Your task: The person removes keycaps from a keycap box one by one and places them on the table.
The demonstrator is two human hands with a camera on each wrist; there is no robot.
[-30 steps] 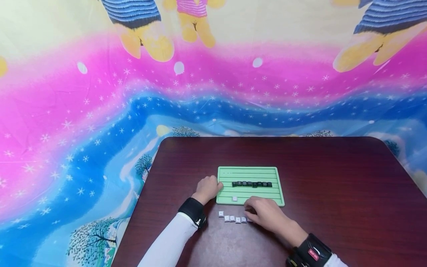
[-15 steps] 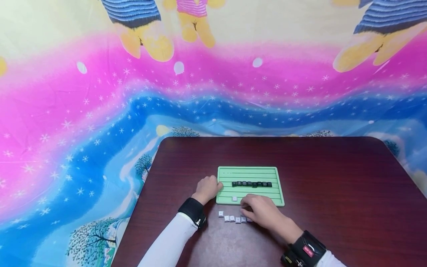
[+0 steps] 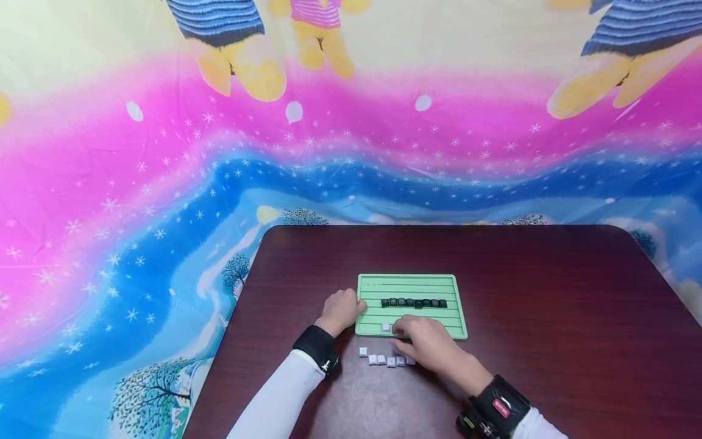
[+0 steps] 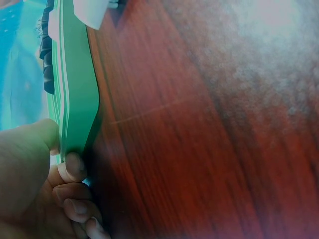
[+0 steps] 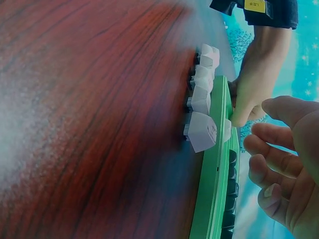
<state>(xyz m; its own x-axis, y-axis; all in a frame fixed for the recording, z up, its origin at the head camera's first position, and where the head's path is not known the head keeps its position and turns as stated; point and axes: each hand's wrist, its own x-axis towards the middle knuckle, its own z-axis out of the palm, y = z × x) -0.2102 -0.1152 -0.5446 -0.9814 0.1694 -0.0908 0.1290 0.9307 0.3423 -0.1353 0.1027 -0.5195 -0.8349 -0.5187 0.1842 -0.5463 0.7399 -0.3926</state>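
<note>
A light green ridged tray (image 3: 406, 280) lies on the table with a row of black keycaps (image 3: 410, 302) across its middle. One white keycap (image 3: 386, 327) sits in the tray's near groove. My left hand (image 3: 341, 310) grips the tray's left end, thumb over the rim and fingers against the outer side, as the left wrist view shows. My right hand (image 3: 429, 343) hovers at the near edge, just right of that white keycap. In the right wrist view its fingers (image 5: 269, 164) are loosely bent, thumb apart, with nothing between them. Several white keycaps (image 3: 381, 360) lie in front of the tray.
The dark red-brown wooden table (image 3: 548, 305) extends around the tray on all sides. A colourful printed cloth (image 3: 351, 140) hangs behind the table and along its left side. Black bands (image 3: 316, 350) with cameras sit on both wrists.
My right hand has moved left and slightly away from me, closer to the white keycap in the tray, uncovering the right end of the loose row. The left hand and tray stay put.
</note>
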